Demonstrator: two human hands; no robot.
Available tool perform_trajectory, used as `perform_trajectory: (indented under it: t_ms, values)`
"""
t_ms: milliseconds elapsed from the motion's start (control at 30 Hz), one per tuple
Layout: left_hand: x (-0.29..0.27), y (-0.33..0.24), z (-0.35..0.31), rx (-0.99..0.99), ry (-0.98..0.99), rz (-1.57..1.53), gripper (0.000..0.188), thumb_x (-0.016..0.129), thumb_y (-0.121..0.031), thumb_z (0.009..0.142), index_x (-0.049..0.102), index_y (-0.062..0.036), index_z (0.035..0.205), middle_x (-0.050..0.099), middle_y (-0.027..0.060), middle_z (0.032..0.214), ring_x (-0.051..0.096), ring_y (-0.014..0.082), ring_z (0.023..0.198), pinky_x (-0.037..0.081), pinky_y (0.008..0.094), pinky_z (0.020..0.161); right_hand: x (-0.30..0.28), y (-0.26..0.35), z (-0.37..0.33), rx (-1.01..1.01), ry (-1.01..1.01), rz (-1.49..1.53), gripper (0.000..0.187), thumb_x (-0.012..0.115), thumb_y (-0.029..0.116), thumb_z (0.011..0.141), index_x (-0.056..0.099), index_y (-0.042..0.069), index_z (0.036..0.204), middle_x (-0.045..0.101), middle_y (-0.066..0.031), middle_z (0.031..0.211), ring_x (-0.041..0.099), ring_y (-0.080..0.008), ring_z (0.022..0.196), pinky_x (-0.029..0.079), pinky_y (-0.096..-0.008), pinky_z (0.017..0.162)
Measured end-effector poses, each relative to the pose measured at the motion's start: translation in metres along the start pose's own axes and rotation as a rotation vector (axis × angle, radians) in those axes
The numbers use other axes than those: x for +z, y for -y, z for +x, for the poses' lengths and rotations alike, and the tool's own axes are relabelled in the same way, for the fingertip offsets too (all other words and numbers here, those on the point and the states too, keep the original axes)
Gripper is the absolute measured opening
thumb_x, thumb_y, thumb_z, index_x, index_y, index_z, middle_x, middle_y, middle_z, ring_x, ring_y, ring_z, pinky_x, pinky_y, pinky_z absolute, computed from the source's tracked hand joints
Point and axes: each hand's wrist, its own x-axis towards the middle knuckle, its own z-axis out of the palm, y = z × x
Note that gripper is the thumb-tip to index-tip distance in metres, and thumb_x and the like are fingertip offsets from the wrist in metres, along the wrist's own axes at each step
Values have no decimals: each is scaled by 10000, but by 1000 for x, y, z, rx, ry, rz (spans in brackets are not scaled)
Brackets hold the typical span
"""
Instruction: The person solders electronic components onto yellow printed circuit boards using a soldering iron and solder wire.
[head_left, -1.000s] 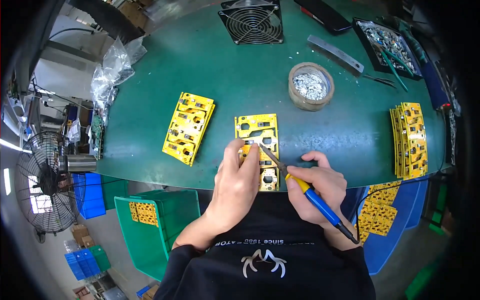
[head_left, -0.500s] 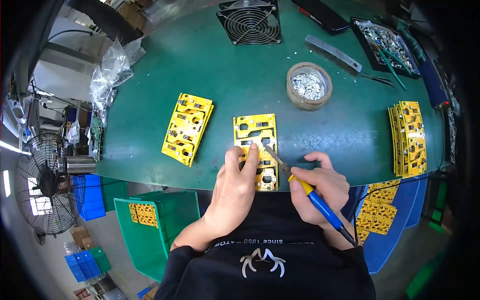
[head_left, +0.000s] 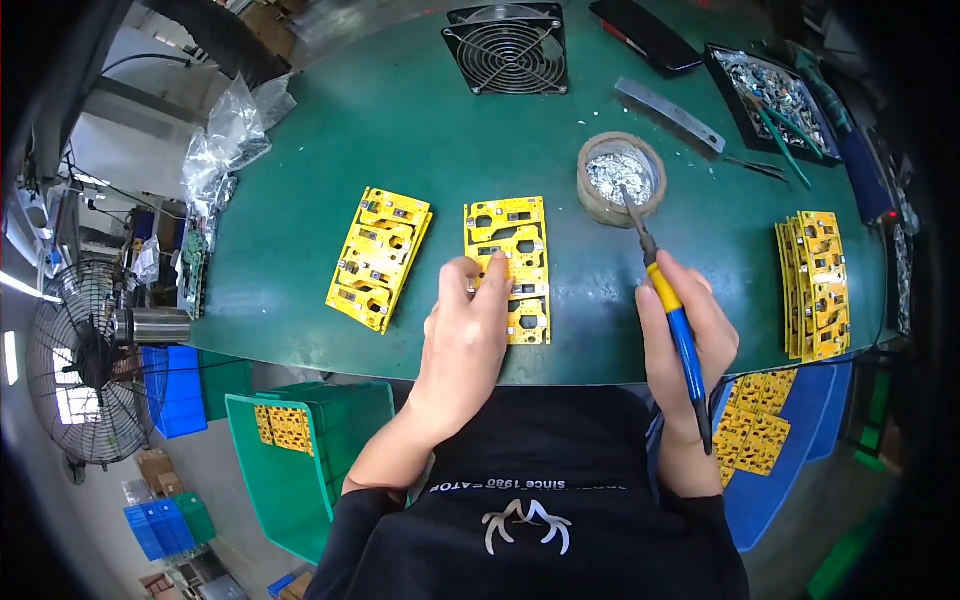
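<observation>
My right hand (head_left: 692, 335) is closed round the yellow and blue handle of a soldering iron (head_left: 676, 312). The iron's tip reaches into a round brown bowl (head_left: 592, 206) of silvery flakes. With curled fingers my left hand (head_left: 466, 335) holds a yellow circuit board (head_left: 520, 240) against the green table, fingertips on its left part. The board has cut-out openings and small dark components, and my hand hides some of its lower left. To the left lies a small stack of similar yellow boards (head_left: 380, 258), slightly turned.
More yellow boards (head_left: 815, 285) stand stacked at the table's right edge. A square fan (head_left: 507, 55), a metal bar (head_left: 670, 115) and a black tray of small parts (head_left: 735, 100) are at the back. Below the edge are a green bin (head_left: 265, 490) and a blue bin (head_left: 765, 500), both holding boards.
My right hand has carried the soldering iron away from the board, up and right to the bowl. The board has slid a little farther from me under my left hand.
</observation>
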Motion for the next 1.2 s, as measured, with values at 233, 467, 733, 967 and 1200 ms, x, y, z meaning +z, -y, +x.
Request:
perform_trajectory:
  t_ms: [233, 467, 733, 967, 1200]
  values:
    - [-25, -6, -29, -30, -117, -113, 197, 736, 56, 923, 714, 22, 1116, 628, 149, 1044, 658, 286, 809, 540, 367, 687, -9, 5, -25, -182, 107, 175, 307, 806, -42, 750, 755, -45, 1053, 739, -115, 766, 692, -221, 623, 566, -441, 855]
    - [-29, -12, -50, -33, -20, -166, 193, 754, 68, 902, 735, 6, 1085, 661, 123, 1022, 673, 264, 712, 538, 362, 606, -3, 18, -40, -225, 205, 298, 242, 786, -25, 709, 746, 16, 944, 704, -57, 682, 619, -179, 499, 563, -452, 853]
    - [-17, -15, -53, 46, -90, -123, 231, 815, 61, 846, 751, 21, 1064, 670, 97, 1050, 640, 166, 610, 516, 315, 533, 3, 19, -41, -237, 212, 293, 229, 785, -25, 685, 736, 23, 904, 679, -56, 647, 591, -179, 469, 571, -455, 843]
    - [-14, -15, -53, 113, -122, -90, 222, 829, 76, 814, 754, 41, 1020, 676, 103, 1064, 663, 170, 636, 539, 307, 546, 4, 20, -42, -226, 222, 300, 165, 738, -15, 706, 738, -22, 871, 673, -92, 624, 583, -197, 459, 564, -492, 826]
    - [-13, -14, -53, 111, -115, -109, 225, 825, 83, 812, 750, 42, 1021, 679, 105, 1061, 668, 176, 642, 544, 310, 556, 8, 19, -43, -232, 203, 309, 174, 739, -16, 701, 742, -21, 874, 665, -90, 614, 581, -198, 458, 563, -491, 831]
